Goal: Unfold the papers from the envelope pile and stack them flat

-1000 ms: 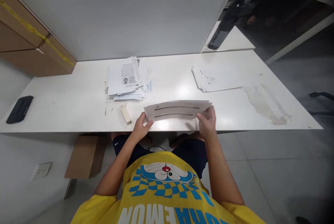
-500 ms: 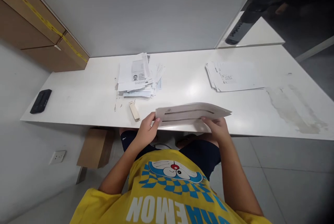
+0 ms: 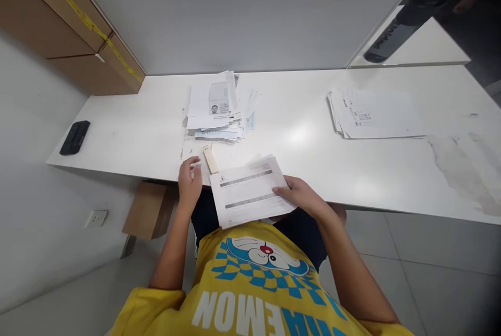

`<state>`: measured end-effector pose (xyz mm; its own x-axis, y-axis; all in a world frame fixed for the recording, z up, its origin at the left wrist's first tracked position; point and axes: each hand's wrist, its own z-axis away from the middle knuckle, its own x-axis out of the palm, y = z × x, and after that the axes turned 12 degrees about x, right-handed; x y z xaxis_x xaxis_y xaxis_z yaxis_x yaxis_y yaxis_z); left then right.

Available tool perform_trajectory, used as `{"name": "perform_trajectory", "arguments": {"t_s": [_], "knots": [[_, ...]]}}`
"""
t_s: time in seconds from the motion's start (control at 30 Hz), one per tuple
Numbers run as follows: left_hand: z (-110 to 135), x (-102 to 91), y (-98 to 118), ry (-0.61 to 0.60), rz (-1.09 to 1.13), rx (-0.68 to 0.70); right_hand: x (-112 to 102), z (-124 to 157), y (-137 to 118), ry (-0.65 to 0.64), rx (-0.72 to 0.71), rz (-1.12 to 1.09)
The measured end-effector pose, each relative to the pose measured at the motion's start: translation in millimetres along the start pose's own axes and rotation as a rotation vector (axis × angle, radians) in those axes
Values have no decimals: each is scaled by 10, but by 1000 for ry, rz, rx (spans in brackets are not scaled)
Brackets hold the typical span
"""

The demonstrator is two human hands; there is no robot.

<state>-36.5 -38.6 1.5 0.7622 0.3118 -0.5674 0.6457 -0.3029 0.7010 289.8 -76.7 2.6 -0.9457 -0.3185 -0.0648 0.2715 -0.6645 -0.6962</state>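
My right hand (image 3: 299, 195) grips a stack of printed paper sheets (image 3: 246, 195) by its right side, thumb on top and fingers beneath. The sheets tilt over the front edge of the desk, above my lap; dark bars cross the top page. My left hand (image 3: 190, 182) is off the paper, at the desk edge just left of it, with fingers curled loosely apart and nothing in them. Between that hand and the sheets lies a small cream oblong object (image 3: 210, 159), perhaps a stapler. Behind it sits an untidy pile of papers (image 3: 213, 100), the top one bearing a photo.
A second paper pile (image 3: 376, 114) lies on the right of the white desk (image 3: 289, 140). A black device (image 3: 74, 138) stands at the far left, near cardboard boxes (image 3: 97, 70). Another carton (image 3: 146, 211) is under the desk. A dark bottle (image 3: 391, 38) stands at the back right.
My left hand has let go of the sheets and moved left. The stack, now in my right hand alone, has swung left and lower, its top page facing up more. The view has shifted slightly.
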Motion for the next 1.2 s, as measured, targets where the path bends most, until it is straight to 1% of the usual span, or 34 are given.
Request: {"name": "perform_trajectory", "arguments": {"t_s": [0.07, 0.13, 0.27, 0.47, 0.57, 0.63, 0.7, 0.77, 0.83, 0.93, 1.07, 1.2], "knots": [[-84, 75, -31, -131, -11, 103, -9, 0, 4, -14, -17, -1], [-134, 150, -26, -187, 17, 146, -1, 17, 6, 2, -33, -2], [-126, 224, 6, -188, 36, 170, 20, 38, 9, 58, -13, -2], [-77, 192, 42, -259, -29, 205, 53, 88, -54, 132, 10, -8], [-81, 189, 60, -292, -52, 215, 119, 145, -109, 173, 29, 28], [-85, 198, 72, -318, -64, 217, 184, 172, -142, 169, 45, 49], [-88, 210, 85, -344, -74, 213, 250, 168, -161, 164, 16, 89], [-86, 217, 93, -369, -79, 203, 298, 129, -154, 189, -50, 147], [-79, 217, 95, -394, -79, 192, 317, 69, -122, 204, -83, 180], [-63, 205, 89, -418, -80, 187, 306, -4, -63, 163, -53, 143], [-33, 203, 108, -406, -99, 196, 291, -3, -27, 102, -15, 46], [-6, 249, 166, -383, -163, 210, 286, 43, -39, 120, -17, 18]]}}
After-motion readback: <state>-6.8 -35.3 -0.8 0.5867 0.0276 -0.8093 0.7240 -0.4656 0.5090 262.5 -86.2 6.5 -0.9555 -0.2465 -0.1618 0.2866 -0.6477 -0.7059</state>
